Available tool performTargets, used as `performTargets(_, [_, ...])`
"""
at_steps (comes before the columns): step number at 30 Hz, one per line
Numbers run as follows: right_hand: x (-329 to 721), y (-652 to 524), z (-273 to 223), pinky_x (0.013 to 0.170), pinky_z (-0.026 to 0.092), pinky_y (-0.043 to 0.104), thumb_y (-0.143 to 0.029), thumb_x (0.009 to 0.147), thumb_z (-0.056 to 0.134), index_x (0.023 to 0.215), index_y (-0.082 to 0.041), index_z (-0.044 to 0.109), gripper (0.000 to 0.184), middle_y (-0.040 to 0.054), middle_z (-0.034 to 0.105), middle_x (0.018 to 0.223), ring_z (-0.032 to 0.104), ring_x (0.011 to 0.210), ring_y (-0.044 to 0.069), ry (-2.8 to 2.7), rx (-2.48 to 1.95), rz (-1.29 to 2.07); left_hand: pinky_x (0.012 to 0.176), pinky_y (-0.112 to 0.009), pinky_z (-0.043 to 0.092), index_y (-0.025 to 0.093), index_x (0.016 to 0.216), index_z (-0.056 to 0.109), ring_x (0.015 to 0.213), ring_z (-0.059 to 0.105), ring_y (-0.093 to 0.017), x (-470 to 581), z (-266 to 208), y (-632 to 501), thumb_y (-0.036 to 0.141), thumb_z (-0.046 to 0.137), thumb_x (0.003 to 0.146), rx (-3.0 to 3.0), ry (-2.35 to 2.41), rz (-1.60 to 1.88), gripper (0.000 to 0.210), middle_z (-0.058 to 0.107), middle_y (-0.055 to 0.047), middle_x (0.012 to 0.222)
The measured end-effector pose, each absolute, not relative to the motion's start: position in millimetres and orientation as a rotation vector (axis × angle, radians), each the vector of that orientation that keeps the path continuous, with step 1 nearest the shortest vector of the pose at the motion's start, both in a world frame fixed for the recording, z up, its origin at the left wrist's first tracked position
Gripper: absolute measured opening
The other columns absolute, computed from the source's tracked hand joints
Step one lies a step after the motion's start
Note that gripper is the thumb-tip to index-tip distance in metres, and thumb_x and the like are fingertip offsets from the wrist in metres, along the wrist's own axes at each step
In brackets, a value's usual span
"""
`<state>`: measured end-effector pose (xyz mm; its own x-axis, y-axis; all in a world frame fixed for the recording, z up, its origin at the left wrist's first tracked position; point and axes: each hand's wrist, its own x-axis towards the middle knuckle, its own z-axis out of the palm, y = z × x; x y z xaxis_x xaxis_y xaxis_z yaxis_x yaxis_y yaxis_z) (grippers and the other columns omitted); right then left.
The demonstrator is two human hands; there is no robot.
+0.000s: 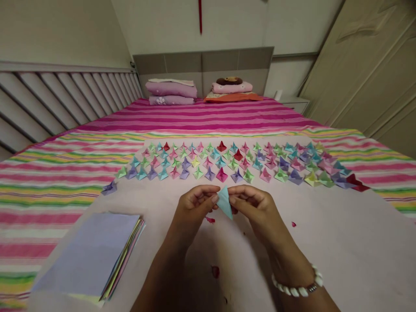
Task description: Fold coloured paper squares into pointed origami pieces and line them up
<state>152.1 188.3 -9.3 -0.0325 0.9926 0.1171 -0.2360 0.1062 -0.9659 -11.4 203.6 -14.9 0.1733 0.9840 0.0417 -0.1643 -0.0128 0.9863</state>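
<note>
A small light-blue folded paper [224, 203] is held up between my two hands, over a pale sheet [325, 242]. My left hand [196, 203] pinches its left edge between thumb and fingers. On the other side, my right hand [251, 203] grips the right edge the same way, and a white beaded bracelet [297, 291] circles that wrist. Just beyond my hands stand rows of small folded paper boats [222, 174] in many colours. A lone purple paper boat [109, 187] sits apart at the left end.
A stack of coloured paper sheets [94, 251] lies at the left. Striped bedding [29, 208] surrounds the pale sheet. Folded purple bedding [171, 90] and pink bedding [232, 88] rest by the headboard [182, 63]. A metal railing [65, 99] runs along the left.
</note>
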Motion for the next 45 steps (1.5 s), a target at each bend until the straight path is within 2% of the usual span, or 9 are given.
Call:
performTargets(6, [149.8, 187.4, -6.5, 0.058, 0.047, 0.029, -0.024, 0.07, 0.074, 0.079, -0.021, 0.076, 0.01, 0.0009, 0.068, 0.064, 0.059, 0.059, 0.015, -1.169, -1.01, 1.143, 0.069, -0.024, 0.051, 0.018, 0.094, 0.068, 0.069, 0.062, -0.011, -4.5, -12.3, 201.4, 0.025, 0.074, 0.075, 1.22, 0.946, 1.22, 0.021, 0.066, 0.0, 0.077])
performTargets(12, [150.2, 188.9, -8.7, 0.064, 0.047, 0.03, -0.021, 0.072, 0.069, 0.078, -0.021, 0.076, 0.009, 0.0016, 0.071, 0.069, 0.061, 0.065, 0.017, -1.149, -1.01, 1.15, 0.061, -0.021, 0.048, 0.018, 0.085, 0.064, 0.067, 0.059, -0.01, -1.8, -11.5, 197.1, 0.026, 0.07, 0.08, 1.293, 1.023, 1.218, 0.011, 0.063, 0.001, 0.071])
performTargets(15, [148.8, 187.7, -8.7, 0.063, 0.046, 0.031, -0.021, 0.072, 0.068, 0.077, -0.02, 0.075, 0.009, 0.0023, 0.072, 0.07, 0.06, 0.064, 0.017, -1.195, -1.077, 1.021, 0.061, -0.021, 0.048, 0.018, 0.082, 0.063, 0.067, 0.059, -0.01, -1.7, -9.4, 196.8, 0.024, 0.069, 0.079, 1.286, 1.012, 1.238, 0.01, 0.064, 0.001, 0.071])
performTargets(21, [141.1, 183.5, -7.4, 0.063, 0.046, 0.03, -0.017, 0.074, 0.064, 0.092, -0.02, 0.069, 0.019, 0.0025, 0.071, 0.077, 0.059, 0.064, 0.016, -1.303, -1.108, 0.732, 0.063, -0.02, 0.049, 0.017, 0.08, 0.063, 0.065, 0.06, -0.009, -3.2, -8.4, 199.1, 0.023, 0.07, 0.077, 1.25, 1.012, 1.278, 0.01, 0.063, 0.002, 0.07])
performTargets(25, [140.4, 183.2, -5.5, 0.061, 0.044, 0.029, -0.014, 0.073, 0.06, 0.077, -0.021, 0.064, 0.008, 0.0003, 0.065, 0.07, 0.056, 0.062, 0.015, -1.372, -1.1, 0.645, 0.062, -0.019, 0.048, 0.017, 0.081, 0.064, 0.064, 0.059, -0.008, -3.6, -11.0, 200.4, 0.023, 0.069, 0.077, 1.252, 0.998, 1.295, 0.009, 0.063, 0.003, 0.069])
performTargets(28, [142.8, 184.5, -5.8, 0.062, 0.043, 0.029, -0.014, 0.07, 0.058, 0.071, -0.02, 0.065, 0.009, 0.0014, 0.067, 0.07, 0.056, 0.064, 0.015, -1.391, -1.106, 0.7, 0.062, -0.019, 0.048, 0.017, 0.08, 0.064, 0.063, 0.059, -0.008, -3.3, -11.4, 201.2, 0.023, 0.071, 0.076, 1.241, 0.982, 1.306, 0.01, 0.063, 0.003, 0.069])
performTargets(34, [150.2, 188.2, -12.4, 0.061, 0.045, 0.03, -0.023, 0.068, 0.069, 0.075, -0.02, 0.07, 0.008, 0.0017, 0.066, 0.068, 0.057, 0.063, 0.016, -1.198, -1.082, 1.036, 0.062, -0.021, 0.049, 0.016, 0.078, 0.065, 0.062, 0.06, -0.009, -3.9, -9.2, 203.0, 0.024, 0.074, 0.072, 1.181, 0.929, 1.282, 0.014, 0.064, 0.003, 0.067])
performTargets(38, [152.2, 189.7, -13.9, 0.059, 0.045, 0.026, -0.022, 0.067, 0.073, 0.074, -0.02, 0.068, 0.008, -0.0002, 0.065, 0.066, 0.057, 0.062, 0.013, -1.154, -0.966, 1.171, 0.063, -0.02, 0.048, 0.017, 0.08, 0.066, 0.063, 0.06, -0.008, -6.8, -12.7, 203.8, 0.025, 0.075, 0.072, 1.114, 0.893, 1.234, 0.014, 0.065, 0.003, 0.069])
performTargets(45, [147.8, 188.1, -12.7, 0.056, 0.045, 0.024, -0.02, 0.066, 0.075, 0.076, -0.02, 0.067, 0.012, -0.0015, 0.062, 0.065, 0.055, 0.058, 0.011, -1.132, -0.968, 1.089, 0.063, -0.018, 0.047, 0.017, 0.081, 0.066, 0.063, 0.06, -0.007, -10.6, -17.5, 204.3, 0.025, 0.075, 0.075, 1.08, 0.867, 1.173, 0.014, 0.065, 0.003, 0.07])
